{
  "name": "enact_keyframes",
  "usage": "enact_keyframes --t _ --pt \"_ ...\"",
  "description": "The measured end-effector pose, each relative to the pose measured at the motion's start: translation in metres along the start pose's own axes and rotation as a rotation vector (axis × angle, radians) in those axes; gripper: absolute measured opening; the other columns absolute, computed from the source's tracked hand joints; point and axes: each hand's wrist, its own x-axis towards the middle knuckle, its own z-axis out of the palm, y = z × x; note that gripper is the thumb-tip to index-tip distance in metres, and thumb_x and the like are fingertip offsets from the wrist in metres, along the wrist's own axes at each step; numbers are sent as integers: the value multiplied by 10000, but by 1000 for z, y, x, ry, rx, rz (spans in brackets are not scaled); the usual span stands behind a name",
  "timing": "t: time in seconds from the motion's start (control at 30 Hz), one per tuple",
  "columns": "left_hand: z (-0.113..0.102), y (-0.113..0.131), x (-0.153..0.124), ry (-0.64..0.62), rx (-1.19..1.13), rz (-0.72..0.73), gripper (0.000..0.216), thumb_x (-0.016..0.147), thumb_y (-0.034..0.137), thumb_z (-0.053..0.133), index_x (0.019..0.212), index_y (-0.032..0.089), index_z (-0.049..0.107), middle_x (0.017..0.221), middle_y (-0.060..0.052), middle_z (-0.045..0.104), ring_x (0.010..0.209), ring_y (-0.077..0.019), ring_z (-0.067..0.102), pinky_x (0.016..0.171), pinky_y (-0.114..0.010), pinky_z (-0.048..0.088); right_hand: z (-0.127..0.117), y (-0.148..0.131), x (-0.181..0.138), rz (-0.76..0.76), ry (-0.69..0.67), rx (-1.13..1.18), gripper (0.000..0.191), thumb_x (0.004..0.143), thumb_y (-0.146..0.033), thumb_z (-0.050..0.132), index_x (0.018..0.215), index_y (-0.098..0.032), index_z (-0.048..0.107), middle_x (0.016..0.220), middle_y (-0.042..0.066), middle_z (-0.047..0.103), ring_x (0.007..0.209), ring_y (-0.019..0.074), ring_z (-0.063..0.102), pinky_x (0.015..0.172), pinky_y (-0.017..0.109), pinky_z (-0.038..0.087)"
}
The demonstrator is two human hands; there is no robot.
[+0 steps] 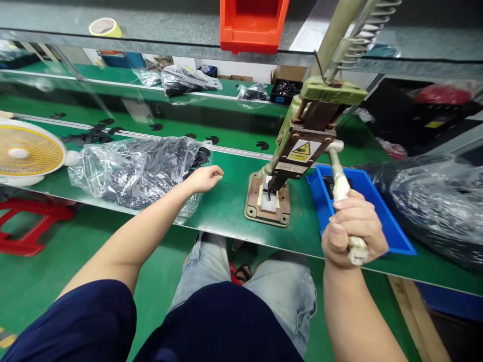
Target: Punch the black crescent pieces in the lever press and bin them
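Observation:
My right hand is wrapped round the lever of a green hand press, its grip covered in whitish wrapping. Under the press ram, on the base plate, lies a light metal block with a small dark piece at the ram's tip. My left hand hovers at the right end of a clear plastic bag full of dark flat parts. Its fingers are curled in, and nothing shows between them.
A blue bin stands right of the press, beside a large plastic-wrapped bundle. Several loose dark parts lie behind the bag and press. A fan sits at left. Overhead, an orange bin rests on the shelf.

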Motion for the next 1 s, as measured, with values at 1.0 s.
enact_keyframes --t 1.0 --pt "40 42 -1 -122 -773 -209 225 1018 368 642 953 153 638 760 -17 659 603 -96 627 607 -209 552 9 19 -11 -57 177 0 442 715 -407 759 508 -236 408 502 -60 500 613 179 615 863 527 579"
